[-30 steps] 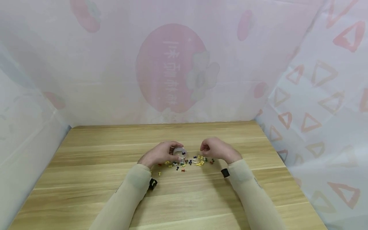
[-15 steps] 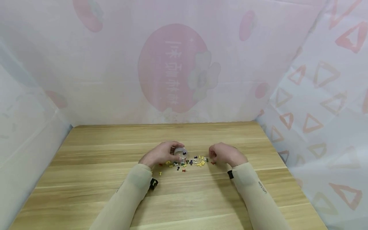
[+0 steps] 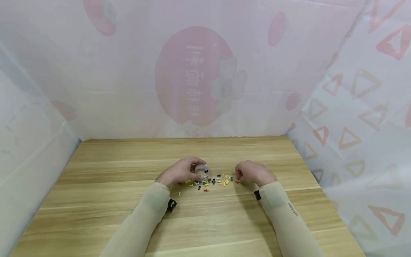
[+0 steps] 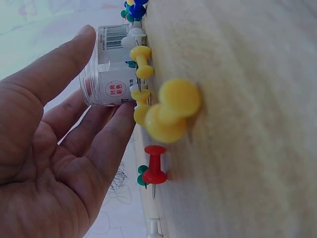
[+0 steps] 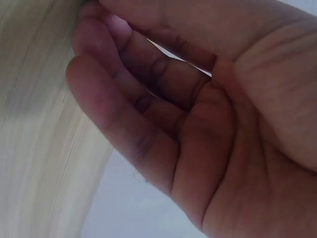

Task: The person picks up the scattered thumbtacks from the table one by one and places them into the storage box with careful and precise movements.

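Note:
My left hand (image 3: 181, 171) holds a small clear plastic jar (image 3: 199, 172) on the wooden table, thumb on one side and fingers on the other. In the left wrist view the jar (image 4: 94, 84) bears a white label with a barcode. A dark blue push pin (image 3: 206, 171) shows in its mouth. My right hand (image 3: 255, 172) is lowered to the table right of the scattered pins, fingers curled and thumb near the index fingertip. A red push pin (image 3: 237, 182) lies beside its fingertips. Whether the fingertips pinch anything is hidden, in the right wrist view as well.
Loose push pins in yellow, white, blue, green and red lie between and before the hands, such as a yellow pin (image 3: 179, 193) and a red pin (image 3: 205, 190). Printed cloth walls (image 3: 128, 89) enclose the table (image 3: 205, 228) at the back and sides.
My right hand has moved right and down to the table, covering the spot where a green pin lay by the red one. The left hand stays on the jar.

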Action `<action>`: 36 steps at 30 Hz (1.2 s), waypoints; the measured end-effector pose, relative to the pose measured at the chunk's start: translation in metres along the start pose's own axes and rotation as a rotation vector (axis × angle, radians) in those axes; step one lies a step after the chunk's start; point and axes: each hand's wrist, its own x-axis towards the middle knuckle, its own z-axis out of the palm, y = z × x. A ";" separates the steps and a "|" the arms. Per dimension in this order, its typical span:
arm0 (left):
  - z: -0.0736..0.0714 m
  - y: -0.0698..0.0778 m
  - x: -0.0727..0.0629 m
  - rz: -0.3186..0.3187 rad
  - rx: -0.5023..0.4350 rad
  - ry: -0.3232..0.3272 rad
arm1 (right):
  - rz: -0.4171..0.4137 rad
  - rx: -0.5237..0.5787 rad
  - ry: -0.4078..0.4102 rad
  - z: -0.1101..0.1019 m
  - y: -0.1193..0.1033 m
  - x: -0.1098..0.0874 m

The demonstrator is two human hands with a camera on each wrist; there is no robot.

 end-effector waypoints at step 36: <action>-0.002 -0.001 0.002 0.008 0.003 -0.006 | -0.059 0.028 0.078 0.013 -0.006 0.014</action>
